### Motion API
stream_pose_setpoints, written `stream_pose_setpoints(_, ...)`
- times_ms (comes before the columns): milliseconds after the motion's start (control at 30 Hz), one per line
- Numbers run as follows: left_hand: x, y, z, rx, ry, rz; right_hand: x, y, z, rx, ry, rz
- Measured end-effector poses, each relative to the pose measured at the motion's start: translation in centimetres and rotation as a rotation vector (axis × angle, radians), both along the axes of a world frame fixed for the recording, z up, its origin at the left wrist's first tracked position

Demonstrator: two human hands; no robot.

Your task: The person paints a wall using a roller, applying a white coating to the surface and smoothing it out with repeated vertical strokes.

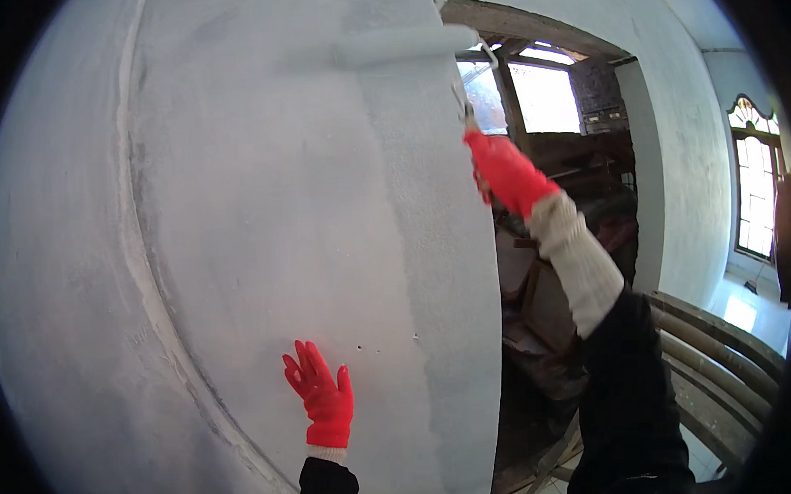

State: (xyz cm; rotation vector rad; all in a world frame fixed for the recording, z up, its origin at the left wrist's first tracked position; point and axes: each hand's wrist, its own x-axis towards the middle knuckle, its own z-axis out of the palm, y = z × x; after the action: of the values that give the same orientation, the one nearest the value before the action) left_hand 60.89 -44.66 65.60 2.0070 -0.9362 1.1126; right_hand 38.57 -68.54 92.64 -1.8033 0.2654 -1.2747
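Observation:
My right hand (507, 171), in a red glove, grips the handle of a paint roller (408, 45) near the wall's right edge. The roller's pale, blurred sleeve lies across the upper part of the grey-white wall (290, 218). Along the wall's right side runs a slightly darker, textured band that looks wet. My left hand (323, 396), also in a red glove, is spread with its fingers upward at the lower middle of the wall and holds nothing. Small holes show in the wall to its right.
Right of the wall edge, an opening shows stacked wooden items (541, 294) and bright windows (544, 98). A slatted wooden bench or chair (719, 360) stands at the lower right. A raised, rough seam (141, 269) curves down the wall's left part.

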Motion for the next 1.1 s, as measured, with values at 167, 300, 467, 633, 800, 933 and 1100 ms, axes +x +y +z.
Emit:
stream_pose_setpoints(167,2.2,0.0,0.3,0.020,-0.037,0.169,2.0,0.7,10.7,-0.011,-0.106,0.217)
stream_pose_setpoints(300,3.0,0.4,-0.2,0.104,-0.024,0.264,2.8,-0.1,17.9,-0.052,-0.139,0.200)
stream_pose_setpoints(467,3.1,-0.1,-0.7,0.143,-0.053,0.319,3.0,-2.7,19.7,-0.149,-0.252,0.309)
stream_pose_setpoints(633,2.9,1.1,0.0,0.128,-0.077,0.310,0.5,0.4,10.1,-0.220,-0.333,0.265)
stream_pose_setpoints(800,-3.5,0.5,-1.2,-0.181,0.033,-0.161,-2.5,6.6,-7.5,-0.112,-0.207,0.125)
stream_pose_setpoints(933,-10.5,1.8,-5.3,-0.213,0.731,-0.943,-2.4,12.8,-22.9,0.215,-0.085,0.203)
stream_pose_setpoints(1100,-15.6,2.8,-11.4,-0.197,1.266,-1.311,-3.4,19.0,-40.0,0.456,0.085,0.305)
